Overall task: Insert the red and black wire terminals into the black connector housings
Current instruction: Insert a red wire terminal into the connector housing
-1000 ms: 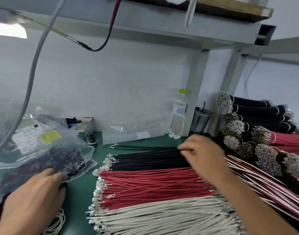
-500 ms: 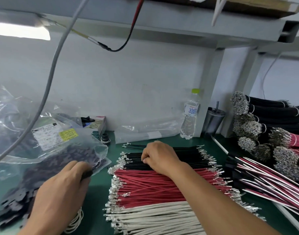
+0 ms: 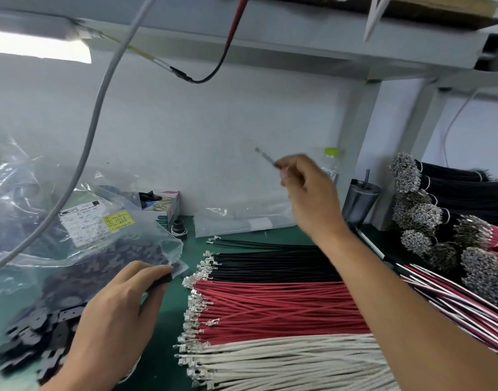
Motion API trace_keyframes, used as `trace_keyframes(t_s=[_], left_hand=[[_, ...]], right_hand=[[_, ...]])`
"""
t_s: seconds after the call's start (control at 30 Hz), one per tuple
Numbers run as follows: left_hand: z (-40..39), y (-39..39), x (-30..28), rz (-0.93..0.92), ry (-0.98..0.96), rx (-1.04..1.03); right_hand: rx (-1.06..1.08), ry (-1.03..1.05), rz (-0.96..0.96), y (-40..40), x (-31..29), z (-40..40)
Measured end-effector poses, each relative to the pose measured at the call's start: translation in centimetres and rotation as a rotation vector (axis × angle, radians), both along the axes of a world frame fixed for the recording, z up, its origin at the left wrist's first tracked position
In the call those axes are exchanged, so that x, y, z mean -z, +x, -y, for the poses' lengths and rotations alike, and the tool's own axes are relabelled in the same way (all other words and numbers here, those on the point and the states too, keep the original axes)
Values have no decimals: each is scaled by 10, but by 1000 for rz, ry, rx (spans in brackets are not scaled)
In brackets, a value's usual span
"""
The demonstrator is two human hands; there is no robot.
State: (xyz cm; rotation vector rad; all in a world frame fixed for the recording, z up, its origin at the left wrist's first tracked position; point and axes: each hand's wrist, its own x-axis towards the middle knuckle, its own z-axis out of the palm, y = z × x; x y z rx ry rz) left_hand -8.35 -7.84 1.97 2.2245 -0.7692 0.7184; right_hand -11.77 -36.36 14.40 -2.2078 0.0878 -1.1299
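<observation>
Green bench (image 3: 168, 328), right hand (image 3: 307, 190) pinching wire (image 3: 266, 158) pointing up-left

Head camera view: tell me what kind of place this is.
Most likely a wire harness assembly bench in a factory. Loose rows of black wires and red wires cover the green mat, beside a bag of connector housings and tied wire bundles.

On the clear plastic bag (image 3: 81, 249) by my left side I see a white label (image 3: 84, 224) with a logo and rows of print too blurred to read; its bottom line seems to start "70-". Beside it sits a yellow sticker (image 3: 119, 220) with handwriting I cannot make out.
</observation>
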Motion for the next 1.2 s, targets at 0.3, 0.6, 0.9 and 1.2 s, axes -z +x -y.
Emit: trace_keyframes(t_s=[0.3, 0.6, 0.9, 1.2], left_hand=[[20, -26, -8, -358, -430, 197], [24, -34, -9, -489, -419, 335], [26, -39, -11, -514, -407, 382], [25, -41, -11, -534, -424, 397]], right_hand=[[-59, -500, 64, -75, 52, -46], [-167, -402, -18, -80, 104, -54], [-147, -453, -74, -83, 104, -53], [-159, -503, -101, -83, 104, -54]])
